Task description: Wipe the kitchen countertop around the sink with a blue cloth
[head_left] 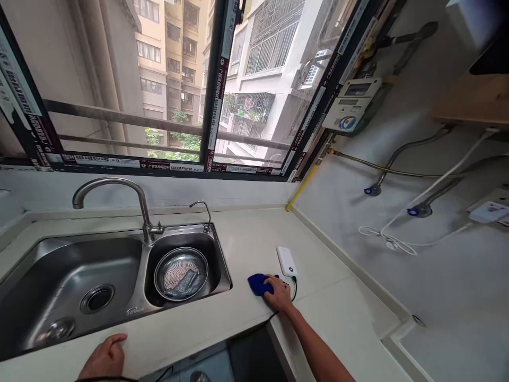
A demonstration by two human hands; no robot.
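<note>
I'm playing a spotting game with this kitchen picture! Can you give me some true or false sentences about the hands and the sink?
1. The right hand presses a blue cloth on the countertop. True.
2. The left hand holds the tall faucet. False: it rests on the counter's front edge, apart from the faucet.
3. A round metal strainer basket sits in the sink's smaller basin. True.
4. The white power bank lies inside the sink. False: it lies on the countertop, just beyond the cloth.
</note>
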